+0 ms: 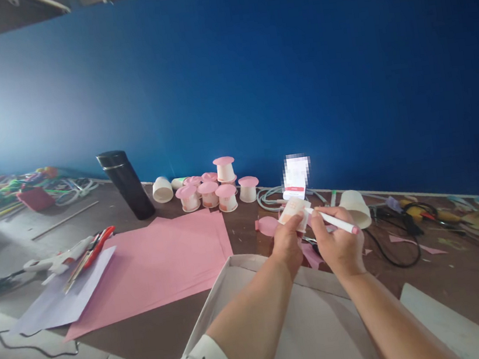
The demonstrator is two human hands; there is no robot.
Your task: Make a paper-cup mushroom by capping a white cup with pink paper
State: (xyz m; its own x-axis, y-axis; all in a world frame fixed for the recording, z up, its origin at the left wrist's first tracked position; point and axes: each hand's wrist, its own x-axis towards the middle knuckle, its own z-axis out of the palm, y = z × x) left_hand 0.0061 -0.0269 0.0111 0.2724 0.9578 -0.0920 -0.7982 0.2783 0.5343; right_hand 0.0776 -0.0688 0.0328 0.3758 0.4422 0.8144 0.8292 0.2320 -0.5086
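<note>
My left hand (288, 243) grips a small white paper cup (293, 210) with faint pinkish marks on its side. In my right hand (338, 242) is a white marker (334, 221) with a pink end, its tip against or very near the cup's wall. A round pink paper piece (267, 226) lies just left of the cup. Right of my right hand, a plain white cup (355, 209) rests tilted on the table. Further left stand several upturned cups with pink paper tops (226, 191), one stacked above the others.
Pink paper sheets (166, 260) spread across the left, with a glue gun (62, 259) and a red cutter (100, 245) on white paper. A black flask (126, 185) stands behind. A lit phone (296, 178) leans near the blue partition (252, 72). Cables (400, 241) and scraps lie right.
</note>
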